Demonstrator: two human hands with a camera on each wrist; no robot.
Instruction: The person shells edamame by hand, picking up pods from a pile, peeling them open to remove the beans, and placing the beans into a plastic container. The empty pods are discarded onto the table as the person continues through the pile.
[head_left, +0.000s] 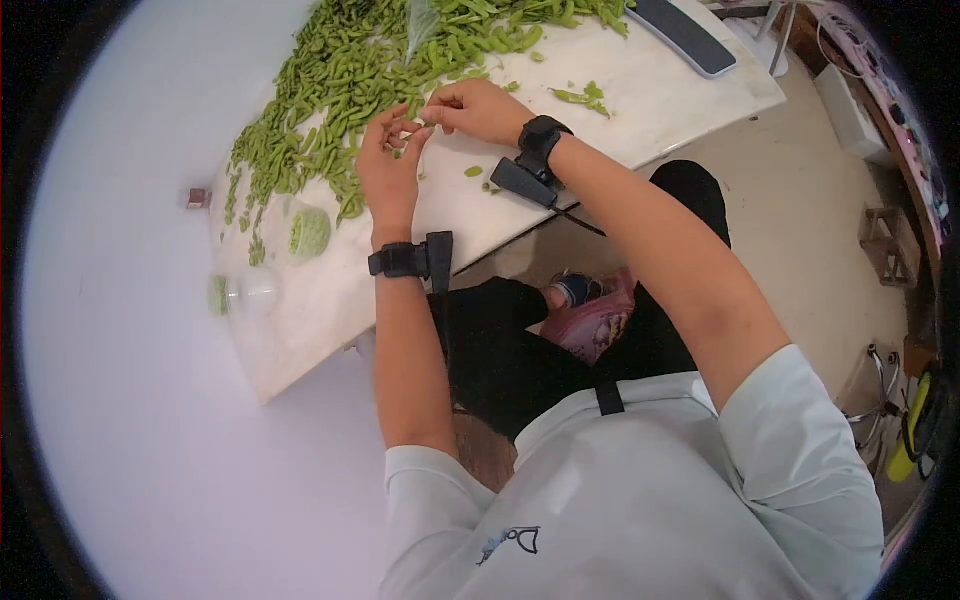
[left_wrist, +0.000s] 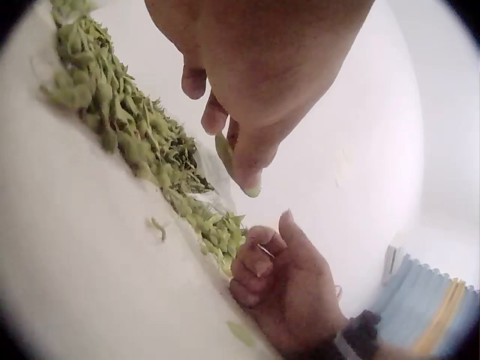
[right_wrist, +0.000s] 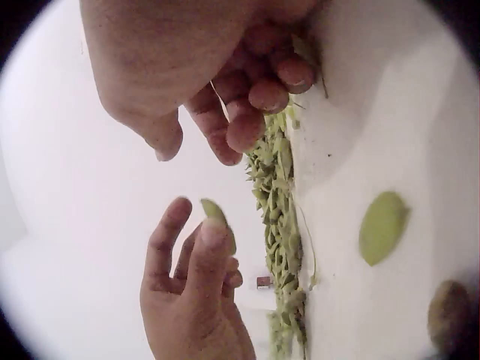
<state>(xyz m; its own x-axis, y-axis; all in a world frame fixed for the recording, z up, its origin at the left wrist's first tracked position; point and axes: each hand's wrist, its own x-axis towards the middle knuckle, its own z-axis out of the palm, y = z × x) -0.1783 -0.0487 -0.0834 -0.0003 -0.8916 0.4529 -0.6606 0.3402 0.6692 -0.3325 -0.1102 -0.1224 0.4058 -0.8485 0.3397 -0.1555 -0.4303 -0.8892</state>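
Observation:
Between its thumb and fingers, my left hand (head_left: pixel 390 180) pinches a small green soybean pod (right_wrist: pixel 217 217), which pokes out past the thumb tip. My right hand (head_left: pixel 482 112) is close beside it over the table, fingertips near the left hand's in the head view. In the right wrist view its thumb stands apart from loosely curled fingers (right_wrist: pixel 246 129), with no pod between them. A big spread of green pods (head_left: pixel 340 95) covers the table beyond both hands. One loose pod (right_wrist: pixel 384 227) lies on the tabletop near the right wrist.
The white table (head_left: pixel 450 235) has its near edge in front of the person's legs. On the left stand a clear container of green beans (head_left: pixel 310 232) and a clear bottle (head_left: pixel 258 292). A dark, flat long object (head_left: pixel 685 38) lies at the far right, near a few pod scraps (head_left: pixel 590 98).

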